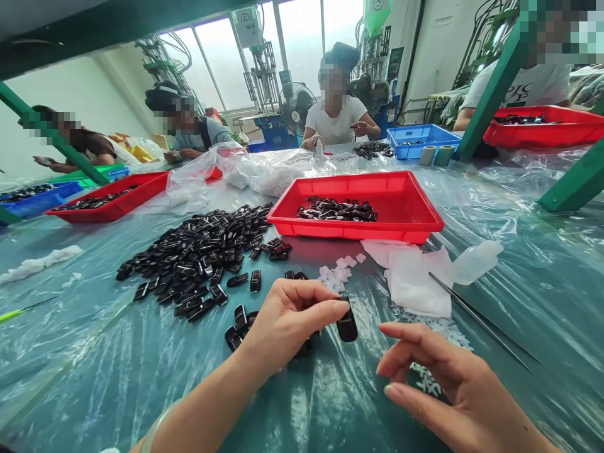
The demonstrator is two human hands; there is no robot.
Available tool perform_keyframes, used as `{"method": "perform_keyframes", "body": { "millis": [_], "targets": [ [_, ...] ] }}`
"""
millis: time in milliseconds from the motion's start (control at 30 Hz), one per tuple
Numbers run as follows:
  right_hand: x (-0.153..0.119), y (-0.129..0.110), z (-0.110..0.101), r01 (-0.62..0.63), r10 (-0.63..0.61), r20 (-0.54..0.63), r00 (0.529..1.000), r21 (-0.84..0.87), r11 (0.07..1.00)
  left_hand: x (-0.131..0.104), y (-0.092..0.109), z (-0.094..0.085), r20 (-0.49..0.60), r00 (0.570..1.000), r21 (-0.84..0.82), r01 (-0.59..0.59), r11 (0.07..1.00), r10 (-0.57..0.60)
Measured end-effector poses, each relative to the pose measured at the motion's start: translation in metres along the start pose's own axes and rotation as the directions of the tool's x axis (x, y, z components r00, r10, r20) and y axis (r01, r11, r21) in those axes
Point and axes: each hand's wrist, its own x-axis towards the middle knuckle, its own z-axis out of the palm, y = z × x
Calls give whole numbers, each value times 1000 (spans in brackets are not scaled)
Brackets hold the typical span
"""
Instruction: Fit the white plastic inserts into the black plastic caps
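Observation:
Pinched between the thumb and fingers of my left hand (pixel 295 318) is a small black glossy part (pixel 348 322), held above the table. Just to its right, my right hand (pixel 436 384) has its thumb and fingers apart, with nothing between them. A large pile of similar black parts (pixel 198 251) spreads to the left, and a few more lie beneath and beside my left hand. White small pieces (pixel 336 274) sit beyond the held part. Small white scraps (pixel 427 379) lie partly hidden behind my right hand.
A red tray (pixel 410 214) with black parts stands ahead. Tweezers (pixel 486 321), a white cloth (pixel 418 283) and a translucent bottle (pixel 476 261) lie to the right. A green-handled tool (pixel 12 314) is far left. Several people sit across the plastic-covered table (pixel 542 270).

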Motion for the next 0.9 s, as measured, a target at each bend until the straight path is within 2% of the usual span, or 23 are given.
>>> {"method": "perform_keyframes", "body": {
  "millis": [100, 267, 433, 733, 800, 900],
  "targets": [
    [-2, 0, -1, 37, -38, -6, 999, -71, 997, 1, -2, -4, -41, 998, 26, 44, 999, -43],
    [-2, -1, -1, 95, -97, -7, 995, -96, 991, 1, -5, -1, -17, 993, -15, 116, 993, -116],
    [0, 0, -1, 137, -138, -6, 990, -108, 985, 1, -5, 4, 10, 990, -61, 139, 988, -139],
    [-1, -1, -2, 158, -161, -14, 987, -128, 979, -1, -8, 6, 43, 986, -3, 162, 987, -161],
    [-1, 0, -4, 162, -176, -77, 981, -160, 974, -1, -10, 6, 49, 986, 11, 158, 987, -159],
    [-1, 3, -9, 124, -175, -238, 956, -211, 969, -1, -12, 7, 49, 987, 11, 151, 989, -151]
  ]
}}
